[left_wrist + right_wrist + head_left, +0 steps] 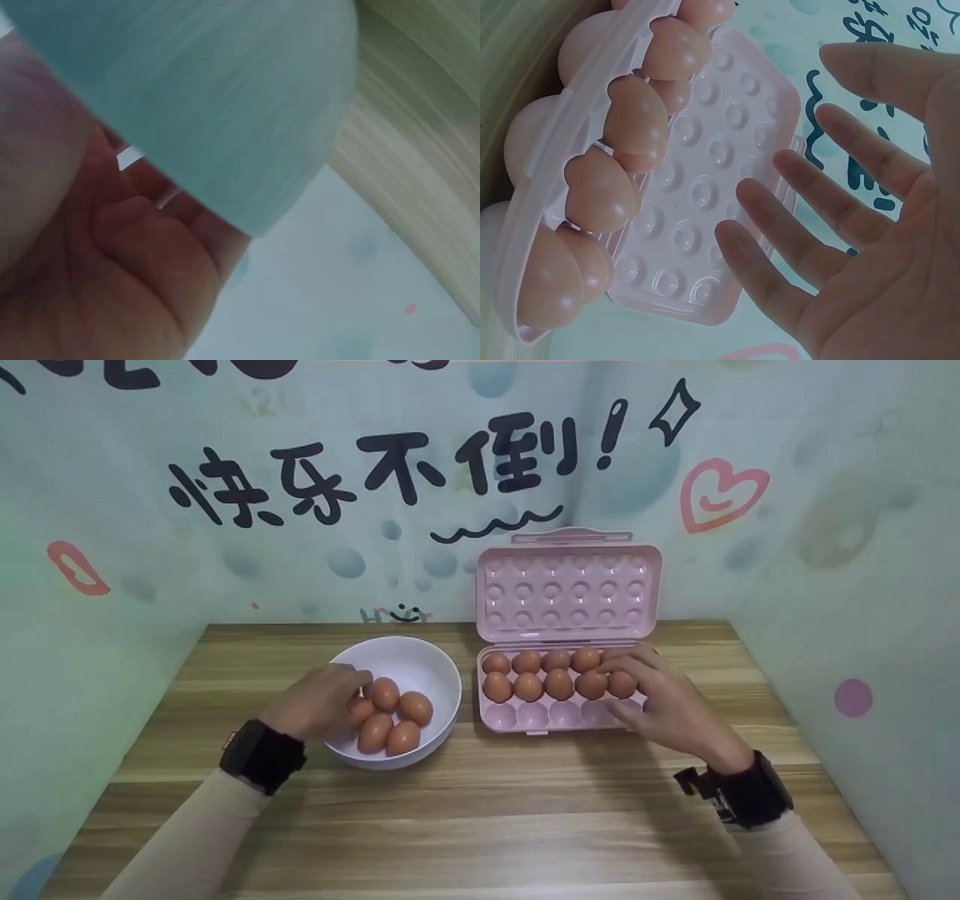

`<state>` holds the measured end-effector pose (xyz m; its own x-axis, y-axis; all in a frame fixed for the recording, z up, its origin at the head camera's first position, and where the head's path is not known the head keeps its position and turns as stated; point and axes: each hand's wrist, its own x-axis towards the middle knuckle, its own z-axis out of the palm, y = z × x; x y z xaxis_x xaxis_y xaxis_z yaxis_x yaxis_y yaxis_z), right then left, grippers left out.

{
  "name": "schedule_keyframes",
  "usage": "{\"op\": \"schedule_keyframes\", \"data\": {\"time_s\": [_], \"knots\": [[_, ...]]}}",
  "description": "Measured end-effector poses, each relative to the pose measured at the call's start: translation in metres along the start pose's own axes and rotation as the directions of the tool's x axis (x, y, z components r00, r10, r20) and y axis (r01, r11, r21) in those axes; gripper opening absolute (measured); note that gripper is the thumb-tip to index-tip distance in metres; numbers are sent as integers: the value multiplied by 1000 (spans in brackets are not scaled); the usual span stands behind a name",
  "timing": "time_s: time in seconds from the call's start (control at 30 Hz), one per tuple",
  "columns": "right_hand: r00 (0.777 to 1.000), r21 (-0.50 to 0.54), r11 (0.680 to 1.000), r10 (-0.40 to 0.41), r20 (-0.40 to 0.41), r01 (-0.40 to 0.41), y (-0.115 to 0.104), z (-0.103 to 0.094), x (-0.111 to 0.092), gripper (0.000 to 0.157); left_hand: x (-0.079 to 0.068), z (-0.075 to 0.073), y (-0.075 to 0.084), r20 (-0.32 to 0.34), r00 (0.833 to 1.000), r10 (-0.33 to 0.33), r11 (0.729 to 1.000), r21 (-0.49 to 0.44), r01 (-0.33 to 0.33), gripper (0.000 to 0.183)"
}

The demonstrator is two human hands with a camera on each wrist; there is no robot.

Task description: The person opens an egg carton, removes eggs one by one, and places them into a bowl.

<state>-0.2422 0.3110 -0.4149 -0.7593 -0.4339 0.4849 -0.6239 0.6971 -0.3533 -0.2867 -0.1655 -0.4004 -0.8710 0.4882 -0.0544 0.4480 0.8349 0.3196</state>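
In the head view, several brown eggs [415,709] lie in a white bowl [446,690]. My left hand [319,699] reaches over the bowl's left rim, its fingers among the eggs there. The bowl's wall hides those fingertips in the left wrist view, so I cannot tell whether they grip an egg. A pink egg carton [536,727] stands with its lid raised, brown eggs [559,684] in its back and middle rows. Over the carton's right end is my right hand [667,701], its fingers spread and apart from the eggs in the right wrist view.
Bowl and carton stand side by side on a wood-grain table [465,825]. The dimpled lid [566,592] leans up at the back near a printed cloth backdrop [405,540]. Similar cloth walls border both sides. Each wrist wears a black strap [262,756].
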Motion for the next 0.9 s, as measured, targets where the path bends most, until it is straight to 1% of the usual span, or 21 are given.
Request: {"op": "schedule_keyframes", "data": {"time_s": [0.13, 0.27, 0.37, 0.47, 0.57, 0.7, 0.8, 0.9], "knots": [[1000, -12, 1000, -10, -4, 10, 1, -1, 0, 40, -1, -4, 4, -29, 999, 41, 999, 12, -41, 17], [1000, -14, 1000, 10, 4, -10, 3, -4, 0, 42, -2, -8, 11, -57, 996, 65, 995, -75, -69, 16], [999, -11, 999, 44, 15, -44, 4, -6, -1, 44, -2, -7, 20, -91, 991, 95, 989, -103, -104, 17], [997, -9, 997, 73, 26, -73, 6, -10, -3, 46, -1, -6, 31, -137, 982, 128, 986, -88, -141, 18], [993, -8, 995, 104, 46, -104, 8, -14, -4, 47, 1, -3, 43, -172, 975, 142, 984, -78, -157, 23], [986, -38, 988, 151, 67, -149, 10, -19, -4, 48, 3, 3, 59, -223, 960, 166, 980, -67, -185, 30], [986, -66, 987, 153, 61, -149, 12, -22, -5, 46, 7, 8, 67, -260, 947, 189, 973, -80, -216, 34], [988, -86, 986, 144, 48, -140, 15, -26, -6, 43, 9, 11, 74, -285, 937, 201, 965, -107, -239, 39]]}}
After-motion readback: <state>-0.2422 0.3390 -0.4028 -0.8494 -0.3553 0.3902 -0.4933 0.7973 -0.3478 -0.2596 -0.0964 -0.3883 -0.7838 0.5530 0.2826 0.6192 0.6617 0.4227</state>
